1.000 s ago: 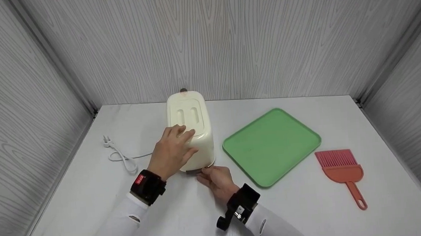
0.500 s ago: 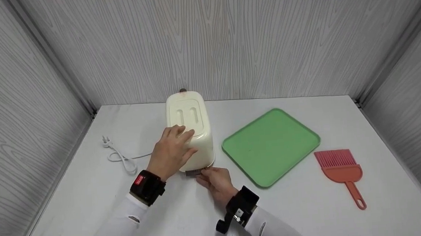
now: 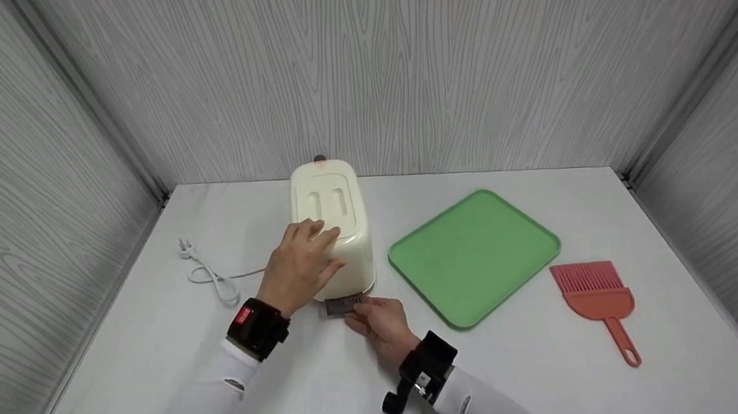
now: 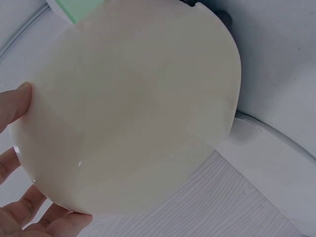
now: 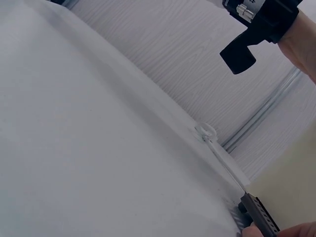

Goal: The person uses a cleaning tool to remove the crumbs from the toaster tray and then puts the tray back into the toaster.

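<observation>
A cream toaster (image 3: 326, 194) stands lengthwise at the back, its top closed by a lid with two recessed grooves. My left hand (image 3: 298, 267) rests over the near end of that top, fingers spread across the edge. In the left wrist view its thumb and fingertips touch the rim of the toaster (image 4: 133, 108). Low at the toaster's near end a dark grey crumb tray (image 3: 339, 306) with a slotted pattern sticks partly out. My right hand (image 3: 384, 326) pinches its right end between thumb and fingers. The right wrist view shows the crumb tray (image 5: 260, 216) close up beside the fingertips.
A white cord (image 3: 221, 282) with a plug (image 3: 187, 249) lies left of the toaster. To the right are a green tray (image 3: 476, 258) and a red brush (image 3: 600, 306) with pink bristles. Grey wood-grain panels (image 3: 366, 77) enclose the white table at back and sides.
The crumb tray has slid further out of the toaster toward me, drawn by my right hand. My left hand keeps its place on the toaster.
</observation>
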The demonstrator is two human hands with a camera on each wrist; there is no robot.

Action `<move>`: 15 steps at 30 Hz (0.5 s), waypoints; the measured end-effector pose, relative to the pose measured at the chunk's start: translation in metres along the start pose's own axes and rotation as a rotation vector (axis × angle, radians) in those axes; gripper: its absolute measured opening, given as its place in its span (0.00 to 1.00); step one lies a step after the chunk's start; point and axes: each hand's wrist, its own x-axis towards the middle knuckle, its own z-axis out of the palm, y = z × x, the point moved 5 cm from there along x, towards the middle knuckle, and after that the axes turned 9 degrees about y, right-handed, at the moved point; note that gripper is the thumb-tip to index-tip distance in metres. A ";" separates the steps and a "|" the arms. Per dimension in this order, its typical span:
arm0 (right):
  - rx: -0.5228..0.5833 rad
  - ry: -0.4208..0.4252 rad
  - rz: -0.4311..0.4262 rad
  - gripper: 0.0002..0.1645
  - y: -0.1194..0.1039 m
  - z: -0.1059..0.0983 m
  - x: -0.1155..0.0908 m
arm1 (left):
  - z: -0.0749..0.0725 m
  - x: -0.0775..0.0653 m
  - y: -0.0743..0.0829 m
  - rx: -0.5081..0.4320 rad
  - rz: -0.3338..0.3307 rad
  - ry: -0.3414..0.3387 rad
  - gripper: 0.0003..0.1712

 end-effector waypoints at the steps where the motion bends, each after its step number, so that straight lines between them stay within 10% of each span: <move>1: -0.002 0.001 0.003 0.22 0.000 0.000 0.000 | 0.000 0.000 0.000 0.001 0.000 -0.002 0.30; 15: -0.011 -0.008 -0.014 0.22 0.002 -0.005 -0.005 | 0.001 0.000 0.000 0.019 0.013 0.000 0.30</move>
